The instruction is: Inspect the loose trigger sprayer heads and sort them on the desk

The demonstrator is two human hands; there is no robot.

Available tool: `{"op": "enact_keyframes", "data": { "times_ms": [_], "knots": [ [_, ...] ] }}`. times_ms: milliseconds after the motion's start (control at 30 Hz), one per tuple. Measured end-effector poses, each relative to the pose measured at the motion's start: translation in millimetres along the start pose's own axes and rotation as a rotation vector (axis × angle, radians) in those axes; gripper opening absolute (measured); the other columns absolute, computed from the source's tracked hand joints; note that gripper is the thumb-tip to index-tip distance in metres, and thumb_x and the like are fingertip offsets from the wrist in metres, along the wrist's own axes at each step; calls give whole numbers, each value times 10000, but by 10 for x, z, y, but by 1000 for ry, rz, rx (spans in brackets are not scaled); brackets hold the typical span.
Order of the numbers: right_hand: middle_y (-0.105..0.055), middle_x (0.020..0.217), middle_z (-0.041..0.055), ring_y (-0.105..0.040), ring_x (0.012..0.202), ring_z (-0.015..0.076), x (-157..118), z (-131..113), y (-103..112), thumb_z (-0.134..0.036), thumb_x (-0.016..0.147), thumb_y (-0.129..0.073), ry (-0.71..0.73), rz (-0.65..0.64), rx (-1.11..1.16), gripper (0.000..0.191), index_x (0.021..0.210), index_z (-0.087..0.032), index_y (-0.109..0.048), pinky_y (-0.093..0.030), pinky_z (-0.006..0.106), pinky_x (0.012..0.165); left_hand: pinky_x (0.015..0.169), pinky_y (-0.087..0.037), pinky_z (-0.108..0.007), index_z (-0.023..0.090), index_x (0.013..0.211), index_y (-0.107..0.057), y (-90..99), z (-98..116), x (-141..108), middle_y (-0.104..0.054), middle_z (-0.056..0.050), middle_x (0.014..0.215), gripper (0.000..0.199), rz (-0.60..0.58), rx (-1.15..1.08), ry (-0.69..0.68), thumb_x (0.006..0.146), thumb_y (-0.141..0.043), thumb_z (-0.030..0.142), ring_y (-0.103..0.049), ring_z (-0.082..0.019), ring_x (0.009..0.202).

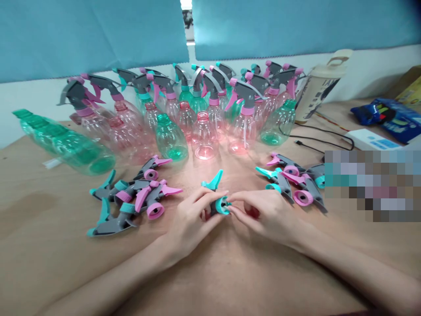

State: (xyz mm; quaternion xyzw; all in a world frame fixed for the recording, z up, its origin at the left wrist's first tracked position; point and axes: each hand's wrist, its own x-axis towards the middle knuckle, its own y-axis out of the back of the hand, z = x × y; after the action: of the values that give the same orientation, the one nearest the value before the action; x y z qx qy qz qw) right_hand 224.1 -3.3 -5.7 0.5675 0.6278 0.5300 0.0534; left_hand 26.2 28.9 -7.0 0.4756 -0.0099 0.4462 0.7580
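Note:
Near the middle of the table, my left hand point(194, 215) is closed around a grey trigger spray head with a teal collar point(221, 205). Its teal trigger point(214, 180) points up and away, and the collar's open end faces right. At that opening, the thumb and forefinger of my right hand point(263, 213) come together; what sits between them is too small to tell. Loose spray heads in grey with pink or teal parts lie to the left point(131, 202) and to the right point(292, 180) of my hands.
Behind my hands stand several clear pink and green bottles point(205, 140), many wearing spray heads. Green bottles point(82, 149) lie at the left. On the right are a cream tumbler point(317, 90), a black cable point(332, 136), a white box point(373, 138) and a blue packet point(394, 118).

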Motion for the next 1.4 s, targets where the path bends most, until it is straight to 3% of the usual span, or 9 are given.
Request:
{"op": "enact_keyframes", "data": {
  "times_ms": [300, 433, 633, 800, 967, 1067, 1200, 1400],
  "knots": [
    [-566, 531, -49, -472, 430, 77, -64, -29, -28, -211, 864, -536, -8, -57, 142, 173, 993, -153, -636, -375, 210, 480, 587, -471, -208, 189, 1101, -586, -2, 49, -23, -599, -18, 906, 273, 3, 68, -14, 830, -613, 179, -516, -77, 582],
    [-571, 582, -45, -498, 474, 80, -43, -27, 54, -251, 856, -579, 71, 61, 209, 199, 1035, -170, -607, -408, 211, 501, 578, -467, -214, 184, 1102, -573, -37, 102, 61, -593, -4, 861, 296, 31, 62, 9, 815, -637, 218, -522, -84, 572],
    [-514, 724, -26, -528, 620, 118, -18, 23, 139, -317, 776, -689, -26, 243, 253, 412, 1112, -196, -483, -461, 261, 572, 520, -454, -178, 168, 1048, -541, -138, 139, 167, -626, 7, 866, 286, 119, -17, 76, 776, -620, 131, -578, -75, 582],
    [-538, 1010, 60, -575, 886, 181, -39, 61, 51, -412, 792, -656, -315, 204, 384, 522, 1211, -221, -411, -513, 325, 697, 462, -437, -149, 168, 1051, -525, -168, 122, 147, -622, 22, 808, 286, 161, -93, 80, 783, -618, 132, -564, -51, 520],
    [-560, 1166, 89, -574, 1046, 208, 36, 110, -56, -493, 858, -537, -666, 122, 895, 467, 1240, -241, -449, -517, 374, 835, 436, -444, -153, 192, 1142, -483, -174, 152, 125, -645, -59, 1034, 366, 227, -248, 59, 796, -572, 112, -626, -85, 623],
    [-606, 1120, 77, -601, 1000, 200, 88, 130, -82, -495, 873, -509, -706, 59, 1143, 398, 1163, -222, -532, -505, 370, 854, 411, -432, -150, 212, 1178, -448, -187, 179, 101, -627, -87, 1133, 437, 238, -338, 22, 782, -579, 84, -639, -92, 650],
    [-652, 979, 46, -613, 924, 189, 113, 108, -32, -452, 868, -542, -685, -21, 1190, 284, 978, -201, -617, -502, 337, 821, 479, -490, -176, 219, 1177, -433, -215, 207, 68, -607, -106, 1161, 449, 264, -402, -20, 790, -645, 137, -666, -152, 822],
    [-566, 752, -11, -568, 713, 134, 121, 87, 21, -444, 834, -593, -739, 84, 1184, 266, 776, -187, -556, -502, 270, 689, 420, -399, -160, 204, 975, -432, -211, 188, 80, -608, -67, 1050, 295, 308, -385, 31, 791, -662, 177, -632, -118, 723]
  ]
}}
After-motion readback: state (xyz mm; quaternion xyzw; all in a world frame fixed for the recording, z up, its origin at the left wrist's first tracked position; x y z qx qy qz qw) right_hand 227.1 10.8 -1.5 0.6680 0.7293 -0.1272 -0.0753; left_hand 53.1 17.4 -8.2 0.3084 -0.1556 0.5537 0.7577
